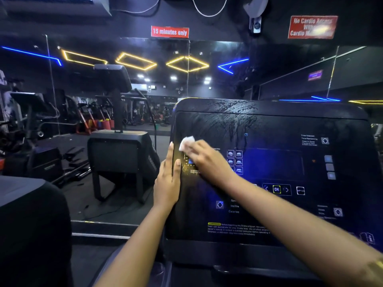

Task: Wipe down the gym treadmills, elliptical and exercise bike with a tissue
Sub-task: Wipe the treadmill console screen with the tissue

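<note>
Our right hand (204, 157) has its fingers bunched on the white tissue (186, 142) and is pressing it against the treadmill console (269, 129), up near the console's upper left corner. A crumpled bit of the tissue pokes out past the fingertips. Our left hand (167, 183) isn't holding anything. It lies flat along the console's left edge, fingers straight and together, with the thumb resting on the console's face just below the tissue.

The console is dark and glossy, and there are wet smears (238, 109) across its top band, above and to the right of the tissue. In the console's lower middle there's a yellow-lit OK button (276, 189) with an arrow on each side, and the labels "Incline" and "Calories" sit lower and to the left of it. Small warning text runs along the console's bottom edge – too blurry to read properly.

Left of the console stands another machine (122, 158) with a dark screen on a post. Behind the console is a mirror wall (207, 85) reflecting yellow and blue light strips. High above the console there's a red sign (170, 32) saying "15 minutes only", and a second red sign (313, 26) above the console's right side – glare washes out part of that one.
</note>
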Motion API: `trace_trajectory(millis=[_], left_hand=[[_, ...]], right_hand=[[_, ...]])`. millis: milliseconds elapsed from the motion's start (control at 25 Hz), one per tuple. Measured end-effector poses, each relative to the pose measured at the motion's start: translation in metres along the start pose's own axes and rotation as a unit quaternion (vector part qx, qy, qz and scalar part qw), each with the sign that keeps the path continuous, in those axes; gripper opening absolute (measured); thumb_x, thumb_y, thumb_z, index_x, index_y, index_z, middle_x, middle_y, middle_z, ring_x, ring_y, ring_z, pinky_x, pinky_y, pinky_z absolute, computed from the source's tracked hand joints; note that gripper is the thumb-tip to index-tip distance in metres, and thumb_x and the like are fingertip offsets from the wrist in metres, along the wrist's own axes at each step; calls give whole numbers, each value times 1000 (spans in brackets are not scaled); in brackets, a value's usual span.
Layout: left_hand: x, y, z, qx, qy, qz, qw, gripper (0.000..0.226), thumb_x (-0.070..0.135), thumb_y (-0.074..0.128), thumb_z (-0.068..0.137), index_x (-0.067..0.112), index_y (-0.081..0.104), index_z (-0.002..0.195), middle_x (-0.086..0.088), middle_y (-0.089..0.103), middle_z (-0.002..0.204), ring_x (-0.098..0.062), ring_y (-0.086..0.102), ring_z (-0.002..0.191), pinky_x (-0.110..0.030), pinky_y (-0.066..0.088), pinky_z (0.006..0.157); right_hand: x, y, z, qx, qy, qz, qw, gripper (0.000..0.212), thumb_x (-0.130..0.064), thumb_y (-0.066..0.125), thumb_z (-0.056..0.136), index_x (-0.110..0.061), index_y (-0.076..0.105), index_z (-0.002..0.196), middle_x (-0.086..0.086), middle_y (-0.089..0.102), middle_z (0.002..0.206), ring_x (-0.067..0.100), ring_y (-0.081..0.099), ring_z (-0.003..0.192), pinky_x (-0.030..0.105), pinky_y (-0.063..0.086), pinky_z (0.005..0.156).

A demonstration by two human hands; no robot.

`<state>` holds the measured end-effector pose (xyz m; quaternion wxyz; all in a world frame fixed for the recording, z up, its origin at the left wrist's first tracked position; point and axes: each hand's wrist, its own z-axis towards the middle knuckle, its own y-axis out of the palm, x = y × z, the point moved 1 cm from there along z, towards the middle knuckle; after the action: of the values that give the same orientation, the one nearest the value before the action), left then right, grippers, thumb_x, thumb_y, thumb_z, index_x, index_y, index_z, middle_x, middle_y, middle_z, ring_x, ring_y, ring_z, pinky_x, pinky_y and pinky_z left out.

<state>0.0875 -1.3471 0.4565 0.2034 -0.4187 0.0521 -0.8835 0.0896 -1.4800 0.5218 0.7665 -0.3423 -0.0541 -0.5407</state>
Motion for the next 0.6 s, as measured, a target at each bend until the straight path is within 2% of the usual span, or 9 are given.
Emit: trace_trajectory(millis=[40,120,200,280,320,400,440,520,600], left_hand=[[-1,0,1,-5,0,-3,1000,61,72,15,82,58,9,141,5,44,143,-25,54,115,-36,42,86],[-1,-3,1,-15,3,-31,999,72,81,11,75,57,11,142,8,43,142,-16,54,112,-34,43,87],[-1,-4,-1,-26,1,-87,996,79,86,13,72,53,14,144,20,38,140,9,47,111,-24,36,91],[-2,-5,-7,-28,9,-128,991,78,85,19,74,49,17,143,36,29,133,33,30,110,-6,27,95],[-3,-5,-11,-24,7,-135,990,80,87,20,73,47,18,143,41,26,129,37,24,110,2,22,93],[-6,-4,-18,-22,-5,-141,990,83,89,18,72,46,19,143,46,23,128,37,21,112,8,19,88],[-7,-4,-21,-20,-8,-143,990,82,89,18,73,46,19,143,46,23,129,36,22,114,8,19,87],[-10,-3,-23,-13,-8,-136,991,80,88,18,74,47,19,142,46,24,131,34,22,116,8,20,88],[-13,-2,-23,-8,-2,-130,992,78,88,17,74,49,19,141,42,25,133,32,24,117,7,21,88]], right_hand=[[-14,1,-15,-3,-29,8,1000,37,-7,41,81,-2,66,109,10,63,113,19,48,91,27,53,56],[-37,1,-40,-18,-82,22,996,34,-7,43,84,-1,67,108,12,64,114,22,57,92,29,55,61],[-39,-6,-46,-35,-122,36,991,31,-8,47,84,-3,68,106,9,65,110,23,63,90,30,56,62],[-22,-10,-25,-33,-90,46,994,28,-6,56,82,-6,67,107,6,63,113,21,59,97,31,55,68],[-10,-11,-7,-28,-39,58,997,29,-5,59,82,-7,64,110,5,60,118,20,54,102,35,56,69],[7,-14,26,-14,42,57,997,27,-4,56,85,-8,62,112,4,58,119,22,52,103,40,56,61],[9,-13,35,-13,57,46,997,27,-5,55,84,-6,64,109,5,61,115,24,55,98,38,56,53],[-2,-8,34,-6,41,4,999,31,-5,49,79,-3,68,103,7,65,104,25,60,82,29,51,41],[-24,-6,13,3,3,-25,1000,37,-9,41,79,-4,69,103,8,66,104,23,60,77,27,50,46]])
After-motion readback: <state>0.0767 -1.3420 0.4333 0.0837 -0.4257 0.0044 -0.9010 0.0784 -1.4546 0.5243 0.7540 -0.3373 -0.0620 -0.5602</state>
